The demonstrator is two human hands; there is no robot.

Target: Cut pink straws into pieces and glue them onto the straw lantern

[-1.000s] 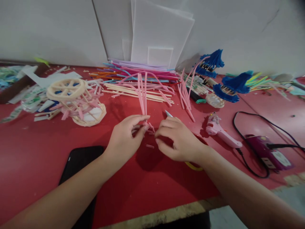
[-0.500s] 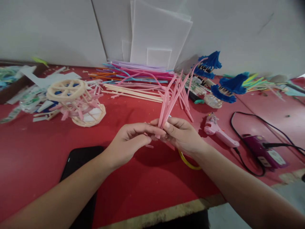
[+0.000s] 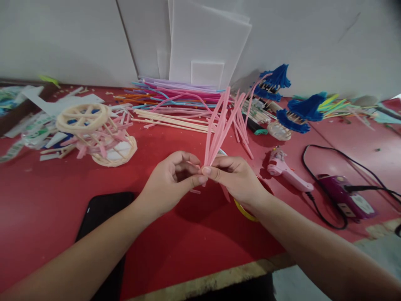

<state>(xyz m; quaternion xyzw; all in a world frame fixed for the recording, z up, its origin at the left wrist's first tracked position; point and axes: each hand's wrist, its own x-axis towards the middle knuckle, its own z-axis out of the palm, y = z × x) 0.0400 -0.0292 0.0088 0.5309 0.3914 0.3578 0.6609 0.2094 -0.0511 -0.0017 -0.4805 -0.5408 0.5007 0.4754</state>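
A bundle of pink pipe cleaners (image 3: 219, 129) stands upright and fans out at the top, above the middle of the table. My right hand (image 3: 233, 177) pinches the bundle near its lower end between thumb and fingers. At the same lower ends, my left hand (image 3: 175, 177) has its thumb and fingertips closed on the bundle, with the other fingers curled. Under my right hand lies a yellow loop (image 3: 246, 211), mostly hidden. A short pink piece (image 3: 195, 191) rests on the table below the fingers.
Left: a pale stick frame with wheel-like top (image 3: 83, 117) and a black phone (image 3: 100, 225). Behind: coloured pipe cleaners (image 3: 184, 94) and pale sticks (image 3: 172, 121). Right: blue-topped models (image 3: 305, 110), a pink glue gun (image 3: 288, 171), and a purple power strip (image 3: 346, 198) with a black cord.
The bundle has shifted slightly left and its tops have spread apart. My left fingers have curled back from lying stretched across the bundle, and its thumb has moved to the lower ends.
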